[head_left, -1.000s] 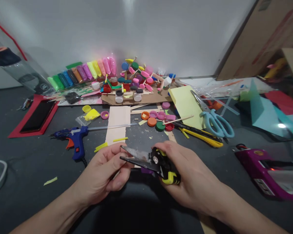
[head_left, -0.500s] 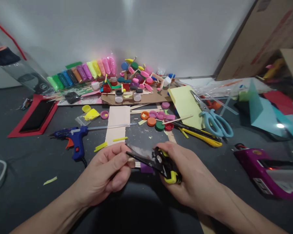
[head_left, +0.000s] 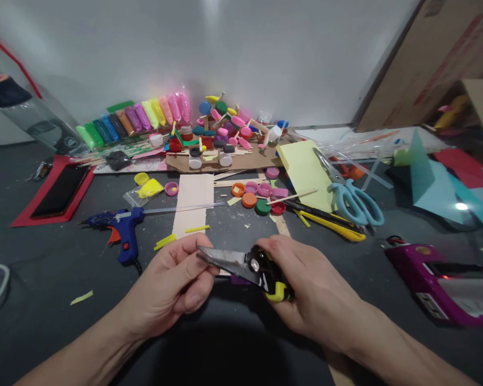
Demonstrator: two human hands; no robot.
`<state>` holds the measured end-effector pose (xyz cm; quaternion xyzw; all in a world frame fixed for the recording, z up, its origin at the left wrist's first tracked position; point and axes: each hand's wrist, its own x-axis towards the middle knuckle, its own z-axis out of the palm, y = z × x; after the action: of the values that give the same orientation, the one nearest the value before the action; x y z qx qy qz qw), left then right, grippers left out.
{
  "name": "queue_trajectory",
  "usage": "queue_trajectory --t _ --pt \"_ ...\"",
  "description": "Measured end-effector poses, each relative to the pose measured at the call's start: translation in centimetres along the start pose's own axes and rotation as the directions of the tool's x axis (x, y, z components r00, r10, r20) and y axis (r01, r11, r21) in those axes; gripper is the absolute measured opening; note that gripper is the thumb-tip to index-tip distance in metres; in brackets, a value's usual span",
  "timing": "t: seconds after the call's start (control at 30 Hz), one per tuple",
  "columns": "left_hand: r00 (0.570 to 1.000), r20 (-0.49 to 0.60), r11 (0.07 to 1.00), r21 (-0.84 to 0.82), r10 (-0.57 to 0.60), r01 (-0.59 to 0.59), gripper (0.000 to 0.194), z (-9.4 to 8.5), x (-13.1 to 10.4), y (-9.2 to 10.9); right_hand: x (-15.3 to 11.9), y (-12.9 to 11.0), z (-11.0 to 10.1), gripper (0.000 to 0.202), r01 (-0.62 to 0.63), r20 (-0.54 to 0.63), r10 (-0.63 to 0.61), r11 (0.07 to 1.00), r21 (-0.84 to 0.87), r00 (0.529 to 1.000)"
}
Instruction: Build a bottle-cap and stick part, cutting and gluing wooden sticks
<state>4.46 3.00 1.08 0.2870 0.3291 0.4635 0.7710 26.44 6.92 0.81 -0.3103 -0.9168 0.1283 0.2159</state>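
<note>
2 hands, snips [head_left: 241, 265] in right hand [head_left: 306, 289] — blades touching left fingers [head_left: 193, 262]

- Blue glue gun [head_left: 123, 228] lying on dark bench [head_left: 44, 279], w/ clear glue stick [head_left: 185, 208] out its back, across a pale wood sheet [head_left: 194, 202].
- Light-blue scissors [head_left: 352, 195] resting partly on yellow-green paper [head_left: 304, 171]; yellow utility knife [head_left: 330, 225] just beside.
- Bottle caps [head_left: 255, 195], orange/pink/green/red, clustered near center.
- Row of modelling-clay packs [head_left: 134, 120] vs. white wall [head_left: 241, 48] at back.
- Cardboard piece [head_left: 225, 158] loaded w/ caps & sticks.
- Phone [head_left: 58, 192] on red sheet [head_left: 20, 219], left.
- Purple device [head_left: 434, 279] at right; teal paper [head_left: 434, 185] behind it.
- Cardboard box [head_left: 430, 59] top right.
</note>
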Motion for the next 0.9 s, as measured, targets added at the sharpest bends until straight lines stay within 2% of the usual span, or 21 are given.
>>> queue_trajectory --t 0.1,0.23,0.47,0.73,0.9 --pt "0.999 -0.008 0.999 -0.016 -0.036 0.036 0.027 0.31 0.0 0.08 -0.11 0.12 0.2 0.038 0.006 -0.025 -0.007 1.0 -0.021 1.0" --pt "0.998 -0.026 0.999 -0.015 -0.05 0.049 0.027 0.32 -0.07 -0.08 0.04 0.06 0.04 0.037 -0.03 -0.061 0.031 0.999 0.032 0.998" --pt "0.999 0.005 0.999 -0.038 -0.039 0.039 0.027 0.04 0.02 -0.14 0.35 -0.2 -0.43 0.038 -0.057 0.044 0.053 0.995 0.086 0.998" --pt "0.998 -0.001 0.997 -0.049 -0.055 0.055 0.027 0.4 -0.07 -0.17 -0.15 -0.19 0.04 0.036 -0.02 -0.002 0.02 1.0 -0.004 1.0" --pt "0.999 -0.018 0.999 -0.037 -0.031 0.03 0.024 0.72 -0.19 -0.05 -0.15 -0.2 0.13 0.035 -0.067 -0.04 0.07 0.996 0.065 0.997"
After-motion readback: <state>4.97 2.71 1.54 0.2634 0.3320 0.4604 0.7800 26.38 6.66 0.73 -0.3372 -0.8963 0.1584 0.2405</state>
